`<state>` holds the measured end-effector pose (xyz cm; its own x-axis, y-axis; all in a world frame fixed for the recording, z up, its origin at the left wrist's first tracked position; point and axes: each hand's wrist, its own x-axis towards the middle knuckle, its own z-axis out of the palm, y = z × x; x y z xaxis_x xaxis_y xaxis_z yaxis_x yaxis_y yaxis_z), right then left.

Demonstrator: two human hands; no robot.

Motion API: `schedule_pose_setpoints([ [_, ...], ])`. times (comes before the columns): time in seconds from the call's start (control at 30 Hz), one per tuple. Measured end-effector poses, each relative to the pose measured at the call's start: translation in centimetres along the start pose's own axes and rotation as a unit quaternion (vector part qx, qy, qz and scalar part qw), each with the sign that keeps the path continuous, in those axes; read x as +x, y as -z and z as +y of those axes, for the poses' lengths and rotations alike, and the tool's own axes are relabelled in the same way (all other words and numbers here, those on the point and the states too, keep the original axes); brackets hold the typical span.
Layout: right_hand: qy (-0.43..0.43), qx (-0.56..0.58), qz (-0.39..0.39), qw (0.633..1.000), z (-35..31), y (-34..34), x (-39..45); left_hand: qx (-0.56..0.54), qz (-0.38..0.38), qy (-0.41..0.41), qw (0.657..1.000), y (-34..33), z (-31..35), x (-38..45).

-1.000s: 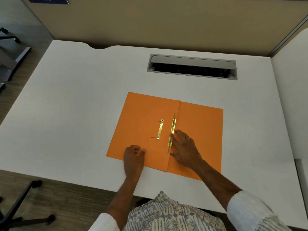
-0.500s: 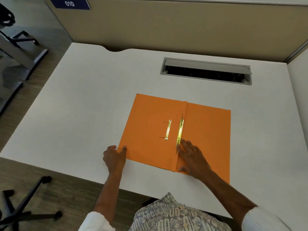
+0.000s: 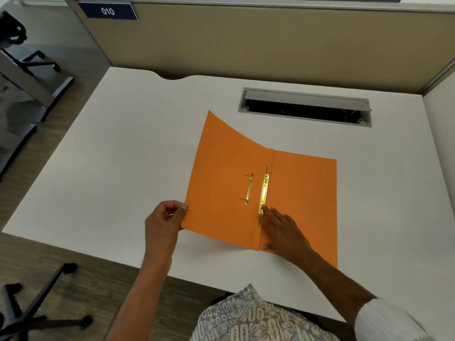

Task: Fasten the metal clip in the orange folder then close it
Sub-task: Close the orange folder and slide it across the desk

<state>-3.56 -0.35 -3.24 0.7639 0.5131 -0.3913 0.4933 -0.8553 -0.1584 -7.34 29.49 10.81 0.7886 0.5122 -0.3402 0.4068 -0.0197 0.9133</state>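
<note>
Since the earlier frame the left flap of the orange folder (image 3: 261, 193) has risen off the table (image 3: 123, 156); half a second ago it lay flat, and our left hand (image 3: 162, 223), then resting at the flap's near left corner, now holds that edge.

We record the left grip as clenched on the folder's left edge near its lower corner, thumb on the inner face and the other fingers curled behind it. The flap curves upward, its far left corner standing highest, while the right flap lies flat on the table.

Our right hand (image 3: 283, 231) lies palm down across the spine at the folder's near end, fingers spread and grasping nothing. Its fingertips (image 3: 264, 208) touch the near end of the metal clip (image 3: 264, 194), a brass strip lying along the spine on the right flap's side. A second, thinner brass bar (image 3: 249, 189) lies just left of it on the raised flap, with two thin prongs pointing left (whether they pass through the card we cannot tell).

The folder sits in the near middle of the white table. Beyond it, well apart, is an open cable tray (image 3: 305, 107) set into the table. A beige partition (image 3: 246, 40) stands behind, carrying a blue label (image 3: 107, 11) marked 010. Chair legs (image 3: 37, 306) show on the floor to the left.
</note>
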Motion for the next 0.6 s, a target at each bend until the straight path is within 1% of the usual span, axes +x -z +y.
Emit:
schedule_pose_setpoints([
  [0.1, 0.007, 0.006, 0.010, 1.000, -0.4, -0.5, -0.9, -0.007, -0.029, -0.027, 0.999, -1.5, 1.9, -2.3],
  [0.17, 0.009, 0.015, 0.040, 0.999, -0.6, -0.7, -1.6, -0.005, -0.055, -0.050, 0.997, -2.7, 2.9, -3.8],
  [0.3, 0.000, 0.026, 0.091, 0.996, -1.0, -1.2, -2.8, 0.033, -0.095, -0.113, 0.988, -5.1, 3.8, -6.3],
  [0.4, -0.013, 0.036, 0.106, 0.994, -0.6, -1.5, -3.6, 0.057, -0.110, -0.150, 0.981, -6.9, 4.1, -7.6],
  [0.53, -0.050, 0.061, 0.110, 0.991, 0.8, -2.0, -5.3, 0.078, -0.145, -0.167, 0.972, -9.2, 4.2, -9.1],
  [0.6, -0.071, 0.074, 0.126, 0.987, 1.8, -2.5, -6.5, 0.080, -0.163, -0.168, 0.969, -10.3, 4.1, -9.7],
])
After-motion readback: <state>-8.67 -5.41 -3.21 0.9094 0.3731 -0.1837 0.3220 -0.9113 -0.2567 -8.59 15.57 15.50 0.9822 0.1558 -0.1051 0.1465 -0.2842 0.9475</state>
